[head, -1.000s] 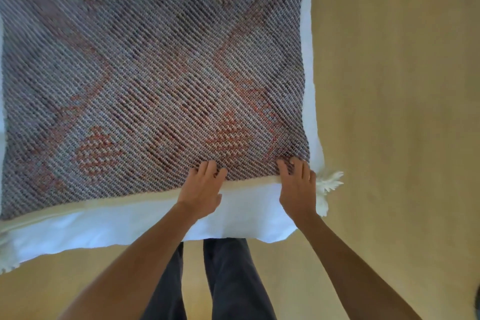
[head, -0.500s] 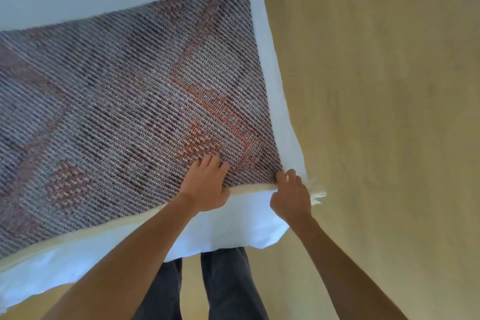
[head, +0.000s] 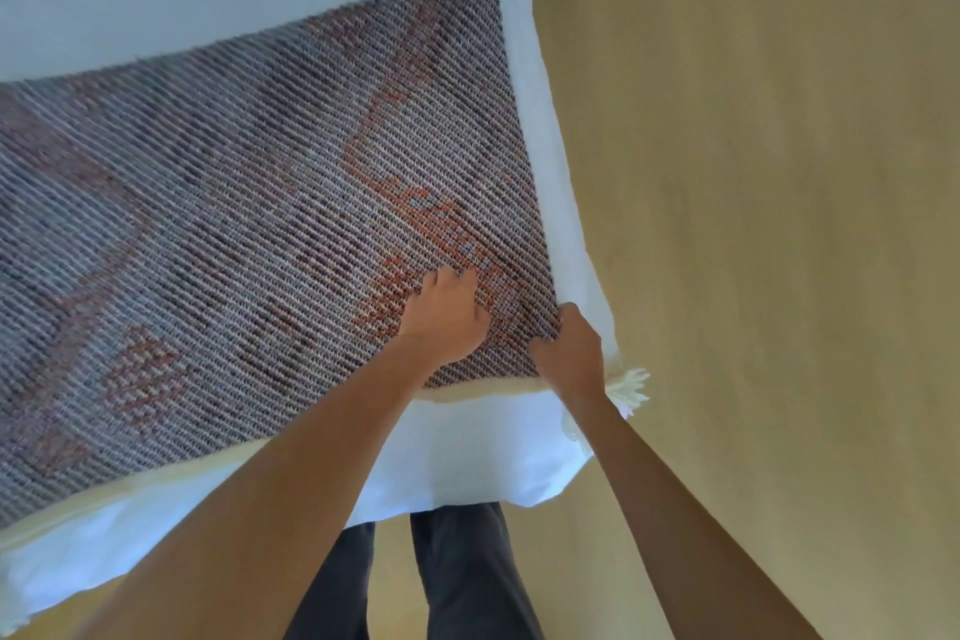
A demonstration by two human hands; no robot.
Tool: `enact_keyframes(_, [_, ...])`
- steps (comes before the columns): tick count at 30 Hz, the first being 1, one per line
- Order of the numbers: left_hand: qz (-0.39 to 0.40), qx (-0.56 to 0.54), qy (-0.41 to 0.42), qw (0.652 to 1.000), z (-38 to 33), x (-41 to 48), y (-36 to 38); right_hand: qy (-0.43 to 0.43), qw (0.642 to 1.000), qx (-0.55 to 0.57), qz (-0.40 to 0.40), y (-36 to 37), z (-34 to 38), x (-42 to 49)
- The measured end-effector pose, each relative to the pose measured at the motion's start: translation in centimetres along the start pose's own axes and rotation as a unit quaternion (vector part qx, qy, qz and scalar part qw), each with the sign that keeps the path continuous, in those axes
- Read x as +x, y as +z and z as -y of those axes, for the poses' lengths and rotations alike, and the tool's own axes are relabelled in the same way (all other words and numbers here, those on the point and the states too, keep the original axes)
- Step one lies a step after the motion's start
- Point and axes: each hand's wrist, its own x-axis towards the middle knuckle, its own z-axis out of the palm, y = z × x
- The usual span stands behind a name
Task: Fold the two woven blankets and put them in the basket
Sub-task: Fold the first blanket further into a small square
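A woven blanket (head: pixel 249 203) in grey, purple and rust diamonds lies flat on a white sheet (head: pixel 467 463). It has a cream border and a white tassel (head: pixel 631 387) at its near right corner. My left hand (head: pixel 444 320) rests on the blanket a little in from that corner, fingers curled down on the weave. My right hand (head: pixel 571 351) pinches the near right corner of the blanket, beside the tassel. No basket and no second blanket are in view.
The white sheet's corner hangs over the edge in front of my legs (head: pixel 415 582). A pale wooden floor (head: pixel 753 224) fills the right side of the view.
The view has swung left and tilted. My left hand slid further onto the blanket and curled. My right hand went from lying flat to pinching the corner.
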Motion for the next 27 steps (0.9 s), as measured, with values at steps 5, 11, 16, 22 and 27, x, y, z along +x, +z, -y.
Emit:
enact_keyframes(5, [-0.064,-0.142,-0.035,0.987,-1.0,2.0,-4.2,-0.127,0.989,-0.081,0.006,1.5,3.7,-4.2])
enact_keyframes(11, [-0.138,-0.197,-0.078,0.968,0.0,2.9,-9.7,-0.260,0.957,-0.128,-0.006,5.8,9.1,-8.5])
enact_keyframes(16, [-0.179,-0.227,-0.132,0.948,4.9,1.2,-12.6,-0.270,0.956,-0.108,0.045,10.0,12.2,-11.9])
enact_keyframes(22, [-0.201,-0.270,-0.182,0.924,13.7,-2.7,-14.4,-0.266,0.956,-0.099,0.074,15.2,15.1,-15.5])
enact_keyframes(27, [-0.202,-0.293,-0.205,0.912,22.6,-5.9,-14.5,-0.281,0.948,-0.120,0.094,21.0,18.3,-18.9])
